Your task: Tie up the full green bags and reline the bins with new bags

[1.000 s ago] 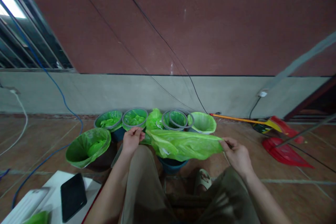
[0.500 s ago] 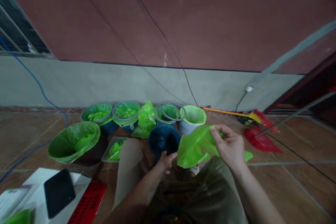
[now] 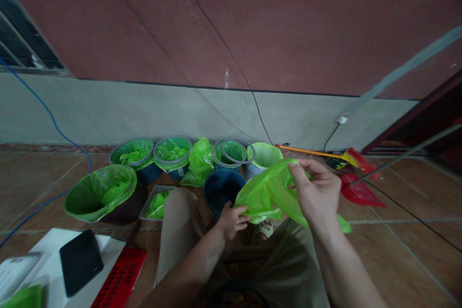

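A thin, bright green plastic bag [image 3: 265,192] stretches loosely between my two hands over my lap. My right hand [image 3: 319,190] pinches its upper right part between thumb and fingers, and a tail of the bag hangs past the wrist. The fingers of my left hand [image 3: 233,221] close at the bag's lower left edge; the exact grip is partly hidden. Just beyond my left hand stands a dark blue bucket [image 3: 224,187] with no liner showing. Behind the bag is a pale bin [image 3: 265,158] lined with a light green bag.
Green-lined bins [image 3: 172,154] and a filled green bag [image 3: 202,156] line the wall. A larger lined bin [image 3: 101,192] and clear tray [image 3: 147,209] lie left. A phone [image 3: 81,262] rests near a red basket [image 3: 119,276]. A red dustpan [image 3: 361,192] lies right, with a yellow-handled broom [image 3: 310,151].
My left hand has risen slightly and reached the bag's lower edge, its fingers now against it. The bag is drawn wider and higher; my right hand keeps its grip.
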Action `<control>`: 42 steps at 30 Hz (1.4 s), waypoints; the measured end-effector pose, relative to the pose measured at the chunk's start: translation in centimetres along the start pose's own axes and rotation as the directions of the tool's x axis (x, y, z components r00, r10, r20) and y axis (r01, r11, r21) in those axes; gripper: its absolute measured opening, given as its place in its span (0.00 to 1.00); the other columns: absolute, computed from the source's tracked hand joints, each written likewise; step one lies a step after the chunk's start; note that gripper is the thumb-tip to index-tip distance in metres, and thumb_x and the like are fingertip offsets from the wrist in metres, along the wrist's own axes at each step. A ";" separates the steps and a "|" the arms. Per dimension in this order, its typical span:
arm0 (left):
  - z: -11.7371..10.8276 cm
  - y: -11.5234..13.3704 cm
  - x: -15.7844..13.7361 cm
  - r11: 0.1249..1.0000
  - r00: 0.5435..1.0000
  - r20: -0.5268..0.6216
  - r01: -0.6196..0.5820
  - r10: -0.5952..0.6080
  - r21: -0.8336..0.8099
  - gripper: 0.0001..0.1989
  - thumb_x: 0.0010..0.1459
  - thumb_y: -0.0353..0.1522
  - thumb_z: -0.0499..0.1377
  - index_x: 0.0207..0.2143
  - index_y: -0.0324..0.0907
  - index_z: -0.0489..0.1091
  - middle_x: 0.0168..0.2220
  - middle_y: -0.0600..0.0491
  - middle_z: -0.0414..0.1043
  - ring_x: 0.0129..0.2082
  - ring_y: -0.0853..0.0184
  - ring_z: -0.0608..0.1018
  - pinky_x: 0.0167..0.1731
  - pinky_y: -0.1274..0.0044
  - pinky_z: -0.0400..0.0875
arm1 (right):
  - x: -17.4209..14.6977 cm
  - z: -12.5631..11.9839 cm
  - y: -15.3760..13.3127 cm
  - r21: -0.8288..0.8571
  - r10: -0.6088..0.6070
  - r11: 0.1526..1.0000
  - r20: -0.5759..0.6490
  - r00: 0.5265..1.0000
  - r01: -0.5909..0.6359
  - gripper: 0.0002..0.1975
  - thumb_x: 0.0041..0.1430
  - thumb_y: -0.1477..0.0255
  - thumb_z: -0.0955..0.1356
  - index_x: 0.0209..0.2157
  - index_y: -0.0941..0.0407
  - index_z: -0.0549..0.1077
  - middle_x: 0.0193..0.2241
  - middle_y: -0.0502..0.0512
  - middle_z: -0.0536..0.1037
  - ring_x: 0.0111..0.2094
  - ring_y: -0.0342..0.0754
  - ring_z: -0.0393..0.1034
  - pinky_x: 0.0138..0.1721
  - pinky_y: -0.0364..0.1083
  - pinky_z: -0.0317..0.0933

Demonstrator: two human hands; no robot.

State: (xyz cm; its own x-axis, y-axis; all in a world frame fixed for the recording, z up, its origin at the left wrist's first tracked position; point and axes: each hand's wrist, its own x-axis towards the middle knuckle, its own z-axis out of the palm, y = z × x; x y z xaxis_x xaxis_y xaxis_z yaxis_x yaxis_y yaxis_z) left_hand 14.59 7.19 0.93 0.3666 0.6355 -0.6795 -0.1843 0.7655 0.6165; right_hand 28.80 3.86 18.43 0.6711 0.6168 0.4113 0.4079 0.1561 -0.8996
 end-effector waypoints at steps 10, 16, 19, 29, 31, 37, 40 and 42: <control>-6.2 9.8 -1.3 0.784 0.757 -0.207 -0.605 0.620 0.136 0.31 0.41 0.30 0.68 0.51 0.39 0.71 0.28 0.57 0.74 0.26 0.72 0.75 0.30 0.79 0.69 | 6.3 -6.6 4.9 -0.310 -0.134 0.936 0.130 0.982 0.169 0.20 0.52 0.55 0.70 0.37 0.56 0.80 0.34 0.56 0.82 0.34 0.51 0.75 0.36 0.48 0.69; -8.9 16.2 -5.4 0.503 0.531 -0.024 -0.786 0.847 0.360 0.17 0.46 0.37 0.66 0.40 0.39 0.77 0.26 0.55 0.74 0.27 0.70 0.73 0.31 0.79 0.66 | 8.4 -10.2 9.9 -0.502 -0.103 0.809 0.391 0.915 0.306 0.24 0.51 0.48 0.68 0.37 0.53 0.80 0.36 0.57 0.82 0.37 0.56 0.76 0.38 0.52 0.68; -8.9 17.9 -7.4 0.336 0.408 0.035 -0.794 0.912 0.507 0.12 0.50 0.38 0.64 0.35 0.40 0.78 0.26 0.55 0.73 0.26 0.70 0.71 0.29 0.79 0.65 | 8.5 -10.2 10.4 -0.483 -0.134 0.804 0.420 0.898 0.346 0.24 0.52 0.46 0.67 0.34 0.52 0.80 0.35 0.57 0.81 0.36 0.55 0.75 0.37 0.52 0.68; -8.3 21.0 -11.3 0.197 0.191 -0.058 -0.889 0.980 0.414 0.12 0.50 0.39 0.64 0.33 0.41 0.72 0.44 0.49 0.75 0.40 0.65 0.77 0.42 0.75 0.71 | 8.6 -9.8 6.7 0.030 0.099 0.992 0.391 0.915 -0.121 0.19 0.45 0.50 0.74 0.24 0.52 0.79 0.28 0.57 0.81 0.32 0.54 0.75 0.37 0.53 0.72; -8.2 20.8 -11.4 0.284 0.265 -0.101 -0.896 0.959 0.342 0.12 0.49 0.39 0.63 0.34 0.42 0.70 0.33 0.52 0.76 0.29 0.69 0.75 0.32 0.79 0.71 | 8.0 -9.3 6.8 0.128 0.121 0.974 0.413 0.903 -0.189 0.18 0.47 0.51 0.74 0.25 0.53 0.79 0.29 0.58 0.81 0.32 0.54 0.75 0.36 0.53 0.73; -8.3 20.1 -10.9 0.328 0.300 -0.132 -0.877 0.945 0.351 0.13 0.48 0.38 0.64 0.36 0.43 0.71 0.25 0.58 0.72 0.22 0.73 0.71 0.23 0.82 0.66 | 6.8 -7.5 7.0 0.223 0.106 0.959 0.293 0.950 -0.176 0.14 0.49 0.60 0.75 0.36 0.53 0.80 0.35 0.56 0.82 0.35 0.51 0.76 0.36 0.49 0.71; -8.1 19.9 -10.4 0.342 0.318 -0.127 -0.865 0.940 0.367 0.14 0.49 0.38 0.64 0.38 0.42 0.72 0.26 0.57 0.73 0.23 0.72 0.72 0.24 0.82 0.65 | 7.2 -7.0 7.7 0.263 0.122 0.946 0.252 0.960 -0.189 0.14 0.52 0.60 0.73 0.37 0.53 0.79 0.35 0.56 0.82 0.35 0.52 0.76 0.35 0.49 0.70; -7.5 19.5 -10.0 0.339 0.316 -0.127 -0.849 0.940 0.405 0.15 0.49 0.38 0.63 0.39 0.42 0.72 0.26 0.57 0.73 0.23 0.71 0.71 0.24 0.81 0.65 | 7.8 -6.7 8.4 0.150 0.127 0.977 0.180 0.975 -0.155 0.15 0.54 0.58 0.70 0.37 0.55 0.78 0.35 0.59 0.81 0.35 0.54 0.76 0.36 0.52 0.70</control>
State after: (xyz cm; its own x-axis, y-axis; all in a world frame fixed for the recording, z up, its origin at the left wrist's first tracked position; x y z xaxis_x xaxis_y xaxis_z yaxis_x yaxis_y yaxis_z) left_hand 0.48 16.58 16.75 -0.1731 0.9332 0.3149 -0.0040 -0.3204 0.9473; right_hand 41.62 4.84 15.04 0.5945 0.7607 0.2608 0.2019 0.1727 -0.9641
